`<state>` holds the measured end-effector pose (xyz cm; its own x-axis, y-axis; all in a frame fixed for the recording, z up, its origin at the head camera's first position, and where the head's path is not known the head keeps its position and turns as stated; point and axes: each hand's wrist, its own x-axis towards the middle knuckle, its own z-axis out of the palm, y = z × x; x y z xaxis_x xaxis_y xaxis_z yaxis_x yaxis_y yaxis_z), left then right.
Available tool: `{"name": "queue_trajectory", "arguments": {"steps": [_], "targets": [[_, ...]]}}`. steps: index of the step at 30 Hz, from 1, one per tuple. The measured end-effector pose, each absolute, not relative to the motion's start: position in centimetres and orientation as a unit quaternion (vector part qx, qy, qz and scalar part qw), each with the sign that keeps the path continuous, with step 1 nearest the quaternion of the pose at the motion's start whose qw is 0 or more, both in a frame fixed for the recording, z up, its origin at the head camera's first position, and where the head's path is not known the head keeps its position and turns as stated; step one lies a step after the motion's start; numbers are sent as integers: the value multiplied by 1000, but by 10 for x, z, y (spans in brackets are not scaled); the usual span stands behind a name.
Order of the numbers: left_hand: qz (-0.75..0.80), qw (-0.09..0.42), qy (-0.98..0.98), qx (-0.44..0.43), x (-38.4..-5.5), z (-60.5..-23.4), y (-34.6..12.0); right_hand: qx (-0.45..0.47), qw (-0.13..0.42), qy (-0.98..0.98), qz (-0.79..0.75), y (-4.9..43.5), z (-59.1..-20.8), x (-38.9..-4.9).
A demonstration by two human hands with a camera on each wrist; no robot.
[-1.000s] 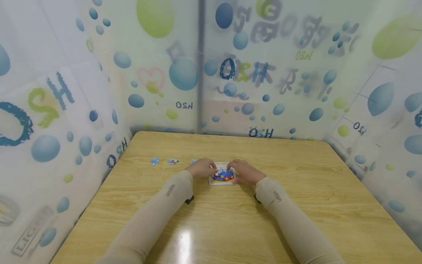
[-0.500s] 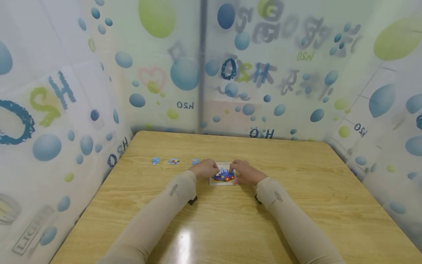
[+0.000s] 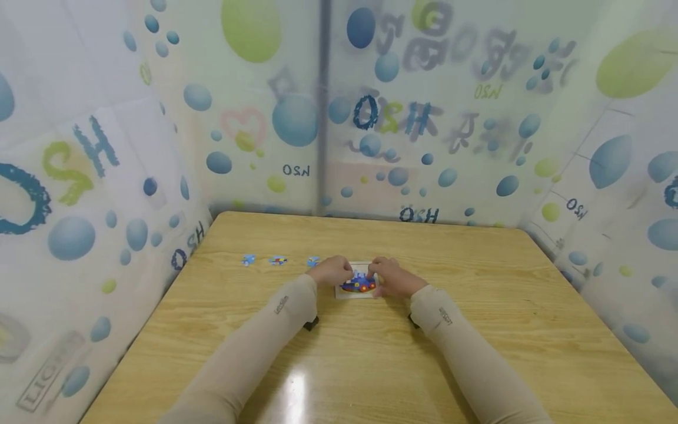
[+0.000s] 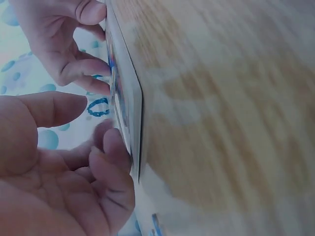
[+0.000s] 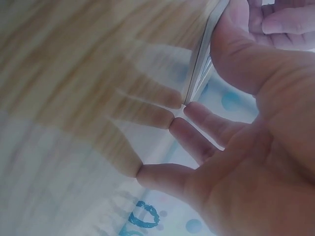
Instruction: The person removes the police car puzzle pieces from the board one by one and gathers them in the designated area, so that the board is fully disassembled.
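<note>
On the table lies a small framed jigsaw puzzle (image 3: pixel 349 296) with a blue vehicle picture showing red and yellow wheels. My left hand (image 3: pixel 331 271) is over its left side; the left wrist view shows the fingers curled with tips against the frame's edge and the thumb (image 4: pixel 61 105) held apart. My right hand (image 3: pixel 396 278) holds the frame's right side, thumb (image 5: pixel 231 44) along the near edge and index finger bent down over the picture. Its other fingers (image 5: pixel 165 178) reach down to the tabletop. Part of the picture is hidden beneath the hands.
Left of the frame, puzzle pieces lie in a row: a blue one (image 3: pixel 248 259), a blue one with red and yellow (image 3: pixel 278 260), and another blue one (image 3: pixel 313 260) close to my left hand. A patterned curtain (image 3: pixel 254 188) borders the wooden table (image 3: pixel 466 330).
My left hand has shifted slightly right over the puzzle, its fingers more curled, so the nearest loose piece shows more. My right hand has stayed at the frame's right side.
</note>
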<state>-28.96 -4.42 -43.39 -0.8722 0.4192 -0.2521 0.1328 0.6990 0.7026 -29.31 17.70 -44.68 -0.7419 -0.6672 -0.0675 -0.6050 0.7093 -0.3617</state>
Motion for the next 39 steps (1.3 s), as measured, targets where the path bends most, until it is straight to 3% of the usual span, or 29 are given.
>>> {"name": "queue_trajectory", "arguments": {"steps": [23,33,39], "targets": [[380,162,902,127,-297,-443,-33,-344,107,917,-169,177,-444,-290],[522,163,828,124,-296,-440,-51,-336,107,921,-164,177,-446,-290],[531,171,822,118,-293,-437,-54,-339,107,919,-169,178,-448,-291]]}}
